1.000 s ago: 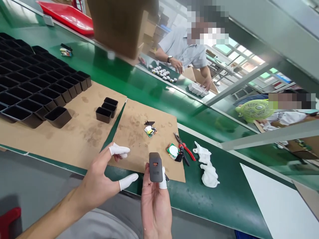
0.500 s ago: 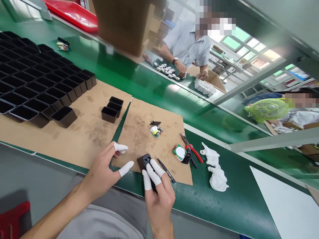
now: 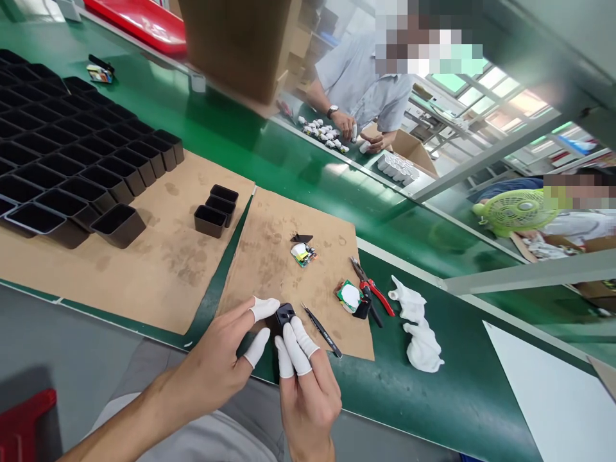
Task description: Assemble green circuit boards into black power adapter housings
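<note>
A small black plastic case (image 3: 285,312), glossy on top with a recess in it, is held near the bench's front edge. My right hand (image 3: 310,391) grips its near side with white-cotted fingertips. From the left, my left hand (image 3: 226,353) closes on the same case with thumb and index finger, both in white finger cots. Black tweezers (image 3: 321,330) lie just right of the case. Beyond them are a circuit board with a white pad (image 3: 350,296) and red-handled pliers (image 3: 370,289). Another small circuit board (image 3: 302,254) lies farther back beside a black plug piece (image 3: 301,238).
Rows of open black cases (image 3: 62,151) fill the left, with several more (image 3: 210,220) standing on the cardboard (image 3: 260,237). Crumpled white cloths (image 3: 422,346) lie at right. Across the bench, a co-worker (image 3: 360,90) handles small white parts. A green fan (image 3: 520,210) stands at far right.
My left hand has moved right and closed its thumb and index finger on the black case. My right hand keeps its grip. The co-worker's hands have come closer together.
</note>
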`<state>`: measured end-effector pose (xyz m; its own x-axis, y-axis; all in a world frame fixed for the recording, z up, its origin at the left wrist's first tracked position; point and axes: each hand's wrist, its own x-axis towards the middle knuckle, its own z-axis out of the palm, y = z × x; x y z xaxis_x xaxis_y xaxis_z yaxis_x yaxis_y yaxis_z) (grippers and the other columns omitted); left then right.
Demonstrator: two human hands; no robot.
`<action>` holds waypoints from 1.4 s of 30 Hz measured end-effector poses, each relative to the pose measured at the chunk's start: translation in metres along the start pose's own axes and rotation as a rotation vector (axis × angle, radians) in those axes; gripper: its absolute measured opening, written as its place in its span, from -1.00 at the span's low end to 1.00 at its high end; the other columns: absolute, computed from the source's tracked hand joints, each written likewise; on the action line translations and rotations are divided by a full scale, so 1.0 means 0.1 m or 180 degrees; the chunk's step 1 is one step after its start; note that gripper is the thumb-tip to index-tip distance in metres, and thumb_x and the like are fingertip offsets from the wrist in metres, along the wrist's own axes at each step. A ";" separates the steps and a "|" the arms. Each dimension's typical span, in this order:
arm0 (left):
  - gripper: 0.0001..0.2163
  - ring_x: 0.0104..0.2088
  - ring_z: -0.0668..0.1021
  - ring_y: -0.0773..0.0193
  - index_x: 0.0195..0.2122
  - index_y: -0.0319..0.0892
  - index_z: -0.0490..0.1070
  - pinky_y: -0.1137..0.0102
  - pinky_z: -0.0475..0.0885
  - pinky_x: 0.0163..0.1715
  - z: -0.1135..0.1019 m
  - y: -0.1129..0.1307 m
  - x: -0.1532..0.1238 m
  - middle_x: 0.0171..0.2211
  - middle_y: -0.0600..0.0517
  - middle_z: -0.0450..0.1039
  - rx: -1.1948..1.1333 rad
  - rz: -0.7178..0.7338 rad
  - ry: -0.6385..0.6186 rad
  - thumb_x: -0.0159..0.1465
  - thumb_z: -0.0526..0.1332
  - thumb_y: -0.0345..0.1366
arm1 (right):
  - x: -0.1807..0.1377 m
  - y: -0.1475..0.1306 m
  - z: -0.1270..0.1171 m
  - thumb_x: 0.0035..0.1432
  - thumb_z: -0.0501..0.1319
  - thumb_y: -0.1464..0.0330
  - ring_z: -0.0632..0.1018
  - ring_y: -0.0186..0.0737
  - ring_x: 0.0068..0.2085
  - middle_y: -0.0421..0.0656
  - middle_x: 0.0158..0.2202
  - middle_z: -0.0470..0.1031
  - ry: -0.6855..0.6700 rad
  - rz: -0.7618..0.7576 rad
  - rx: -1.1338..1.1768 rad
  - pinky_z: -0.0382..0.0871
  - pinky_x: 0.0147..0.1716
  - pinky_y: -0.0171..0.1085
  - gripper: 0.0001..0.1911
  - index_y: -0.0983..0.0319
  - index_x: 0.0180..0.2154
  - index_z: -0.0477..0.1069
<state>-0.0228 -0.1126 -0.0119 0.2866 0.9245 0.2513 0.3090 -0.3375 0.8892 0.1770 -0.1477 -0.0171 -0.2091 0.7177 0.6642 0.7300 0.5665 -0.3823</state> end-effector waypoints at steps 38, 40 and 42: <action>-0.76 0.11 0.79 0.11 0.20 -0.10 0.53 0.21 0.74 0.21 -0.03 -0.19 -0.08 0.13 -0.14 0.75 -0.0980 -0.0912 0.1509 0.59 0.31 -0.18 | 0.10 -0.13 0.04 0.48 0.30 0.69 0.81 0.15 0.19 0.08 0.11 0.80 0.0068 0.0038 0.0007 0.85 0.11 0.04 -0.26 0.11 0.54 0.45; -0.76 0.12 0.79 0.11 0.20 -0.09 0.54 0.21 0.74 0.21 -0.02 -0.18 -0.08 0.13 -0.14 0.74 -0.0954 -0.0907 0.1453 0.59 0.31 -0.18 | 0.09 -0.08 0.11 0.50 0.30 0.66 0.83 0.13 0.14 0.08 0.06 0.80 -0.0026 0.0060 0.0014 0.86 0.04 0.01 -0.30 0.11 0.54 0.46; -0.77 0.12 0.78 0.10 0.21 -0.08 0.55 0.20 0.73 0.21 -0.01 -0.18 -0.08 0.13 -0.13 0.74 -0.0894 -0.0919 0.1351 0.59 0.30 -0.18 | 0.10 -0.05 0.14 0.51 0.33 0.62 0.84 0.12 0.07 0.11 0.05 0.79 -0.0072 0.0107 0.0001 0.86 0.00 0.00 -0.36 0.13 0.49 0.51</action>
<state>-0.0321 -0.1134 -0.0297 -0.1796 0.9817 0.0636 0.0518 -0.0551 0.9971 0.1619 -0.1378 -0.0177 -0.1992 0.7452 0.6364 0.7367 0.5421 -0.4043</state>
